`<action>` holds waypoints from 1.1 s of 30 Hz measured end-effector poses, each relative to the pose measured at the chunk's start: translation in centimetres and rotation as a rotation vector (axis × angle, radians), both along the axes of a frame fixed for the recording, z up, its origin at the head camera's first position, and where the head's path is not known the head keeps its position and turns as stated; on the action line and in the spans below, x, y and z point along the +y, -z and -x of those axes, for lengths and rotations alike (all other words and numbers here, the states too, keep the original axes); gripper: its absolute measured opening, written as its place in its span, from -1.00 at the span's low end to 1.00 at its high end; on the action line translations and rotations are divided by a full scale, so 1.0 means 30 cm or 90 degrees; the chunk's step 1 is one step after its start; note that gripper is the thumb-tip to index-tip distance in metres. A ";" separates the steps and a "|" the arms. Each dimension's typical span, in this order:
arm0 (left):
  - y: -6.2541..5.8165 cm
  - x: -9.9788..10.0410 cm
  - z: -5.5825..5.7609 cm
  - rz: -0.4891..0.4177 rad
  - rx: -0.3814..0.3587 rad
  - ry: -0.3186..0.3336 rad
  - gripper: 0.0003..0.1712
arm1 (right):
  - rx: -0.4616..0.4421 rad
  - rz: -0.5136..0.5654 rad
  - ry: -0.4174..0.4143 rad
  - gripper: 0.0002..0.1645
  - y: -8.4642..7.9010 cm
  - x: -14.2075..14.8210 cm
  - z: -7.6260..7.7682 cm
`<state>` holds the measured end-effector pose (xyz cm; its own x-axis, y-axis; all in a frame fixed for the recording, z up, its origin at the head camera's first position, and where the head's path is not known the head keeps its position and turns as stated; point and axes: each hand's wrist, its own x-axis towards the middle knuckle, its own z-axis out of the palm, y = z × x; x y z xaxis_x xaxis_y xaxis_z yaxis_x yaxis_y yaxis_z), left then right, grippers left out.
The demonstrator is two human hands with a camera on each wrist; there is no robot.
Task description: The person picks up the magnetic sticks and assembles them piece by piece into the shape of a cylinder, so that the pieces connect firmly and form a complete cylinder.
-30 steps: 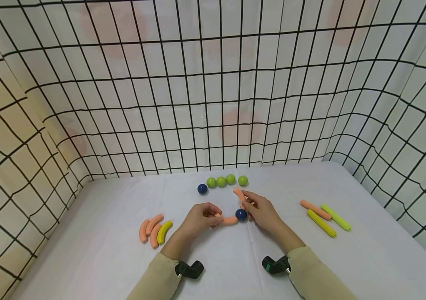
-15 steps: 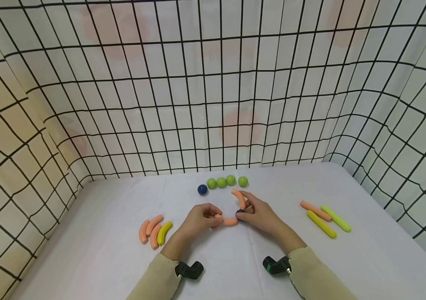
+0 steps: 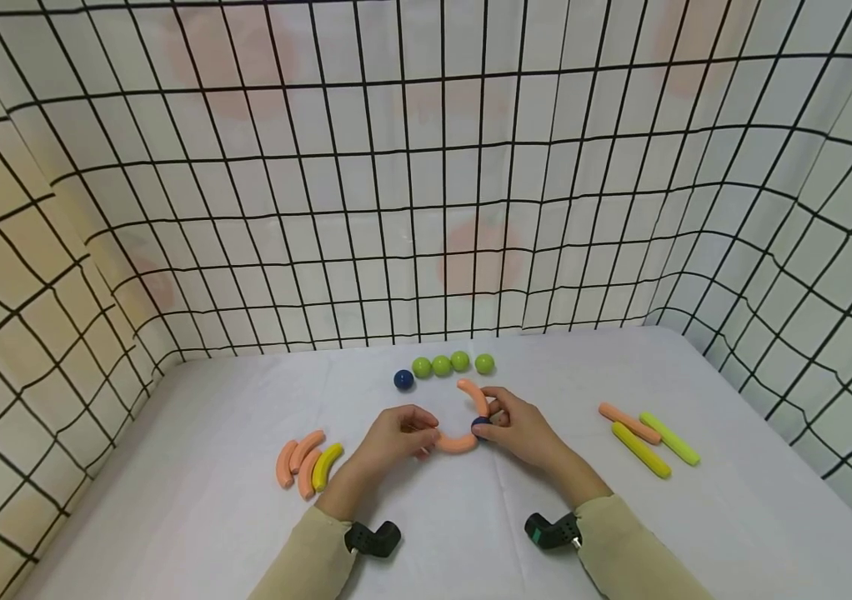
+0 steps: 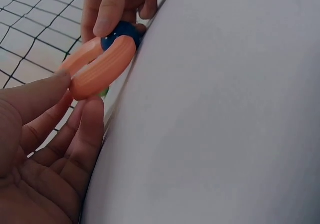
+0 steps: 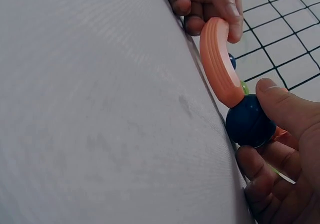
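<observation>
A dark blue ball (image 5: 250,121) joins two curved orange rods into one piece. Thumb and fingers of my right hand (image 3: 519,429) pinch that ball. From it, one curved orange rod (image 3: 456,444) runs left, and its free end sits between the thumb and fingertips of my left hand (image 3: 396,437). The second curved orange rod (image 3: 474,396) points away from me, beyond the right fingers. In the left wrist view, the ribbed orange rod (image 4: 105,71) shows close up, my left thumb and index fingertip at its near end.
Several green balls (image 3: 442,365) and another blue ball (image 3: 403,380) line the back. At left lie several curved orange rods (image 3: 285,463) and a curved yellow rod (image 3: 328,467). Straight orange (image 3: 629,422), yellow (image 3: 641,449) and lime rods (image 3: 669,438) lie right. Black netting (image 3: 441,208) surrounds the table.
My right thumb has come over onto the blue ball, covering much of it. The far orange rod has tilted slightly left. My left fingers have shifted a little back along their rod's end.
</observation>
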<state>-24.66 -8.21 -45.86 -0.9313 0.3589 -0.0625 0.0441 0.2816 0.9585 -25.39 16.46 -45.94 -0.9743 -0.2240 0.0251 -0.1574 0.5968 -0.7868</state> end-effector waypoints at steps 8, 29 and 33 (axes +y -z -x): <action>-0.006 -0.009 0.000 -0.040 -0.021 -0.028 -0.68 | 0.016 -0.006 0.012 -0.27 0.009 0.003 0.003; -0.015 -0.009 0.006 -0.025 -0.003 -0.149 -0.73 | 0.014 0.017 0.040 -0.37 0.041 0.012 -0.003; -0.030 -0.006 0.023 0.010 0.041 -0.210 -0.75 | 0.032 0.018 0.030 -0.37 0.035 0.008 0.008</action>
